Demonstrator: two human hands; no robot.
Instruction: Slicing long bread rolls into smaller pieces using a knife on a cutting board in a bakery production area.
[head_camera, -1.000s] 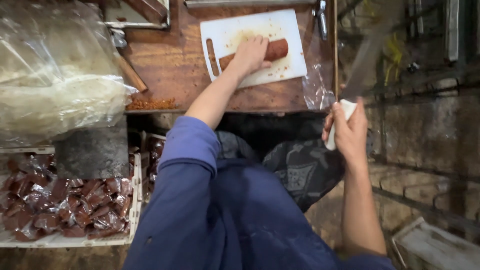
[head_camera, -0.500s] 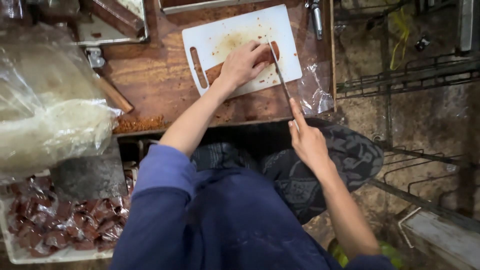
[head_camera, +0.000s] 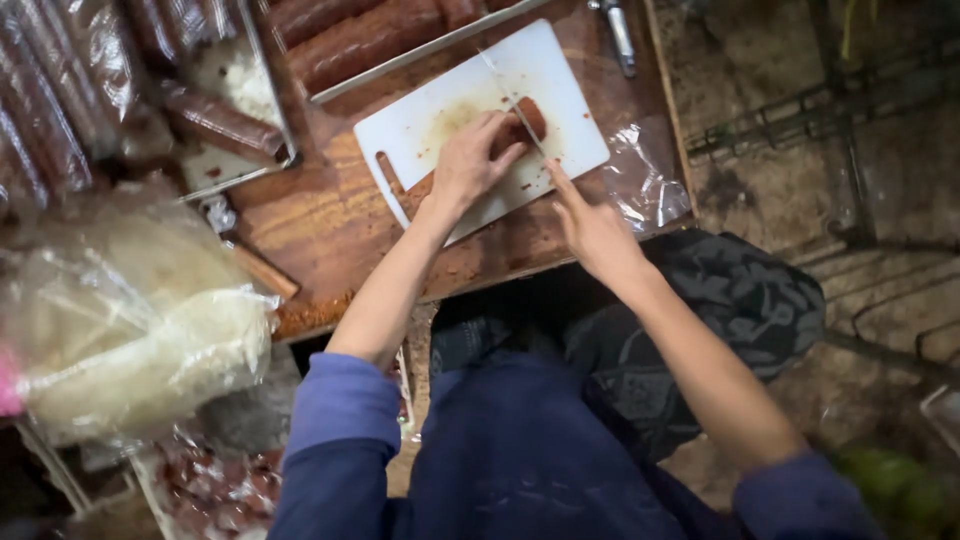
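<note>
Resting on your worn brown wooden bench, near its front edge, a white rectangular plastic cutting board carries a reddish-brown sausage log. Your left hand clamps it steady; your right hand grips a thin-bladed knife, slicing its end.
</note>
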